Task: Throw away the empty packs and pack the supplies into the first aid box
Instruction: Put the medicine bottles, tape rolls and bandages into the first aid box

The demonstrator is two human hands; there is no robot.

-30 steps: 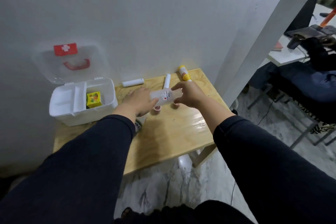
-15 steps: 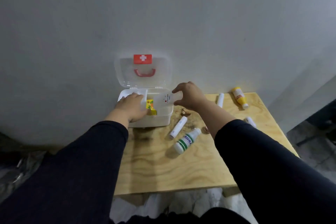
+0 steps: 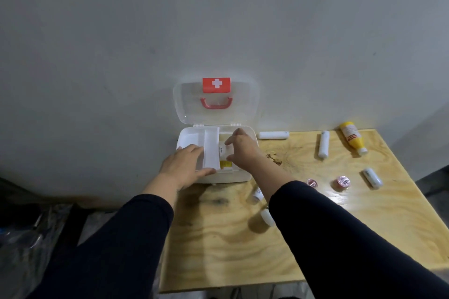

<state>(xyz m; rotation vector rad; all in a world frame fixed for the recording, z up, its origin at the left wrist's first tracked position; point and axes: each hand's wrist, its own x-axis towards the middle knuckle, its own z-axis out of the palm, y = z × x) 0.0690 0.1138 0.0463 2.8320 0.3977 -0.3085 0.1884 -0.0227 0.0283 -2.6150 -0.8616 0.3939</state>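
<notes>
The white first aid box (image 3: 239, 178) stands open at the table's back left, its clear lid (image 3: 216, 102) with a red cross leaning on the wall. My right hand (image 3: 241, 150) is inside the box's right compartment, fingers closed on a translucent white bottle (image 3: 224, 150) that lies over a yellow pack (image 3: 226, 164). My left hand (image 3: 184, 165) rests flat on the box's left side, thumb along the front rim, beside the inner white tray (image 3: 211, 150).
On the wooden table (image 3: 218, 238) lie white rolls (image 3: 273, 135) (image 3: 323, 144) (image 3: 372, 178), a yellow bottle (image 3: 352, 137), two pink-lidded cups (image 3: 341, 182) (image 3: 312, 182), and bottles (image 3: 257, 194) (image 3: 266, 217) partly hidden by my right sleeve. Dark bags sit on the floor at left.
My right hand has carried the translucent bottle from above the table into the box's right compartment. My left hand moved onto the box. The view turned left toward the box.
</notes>
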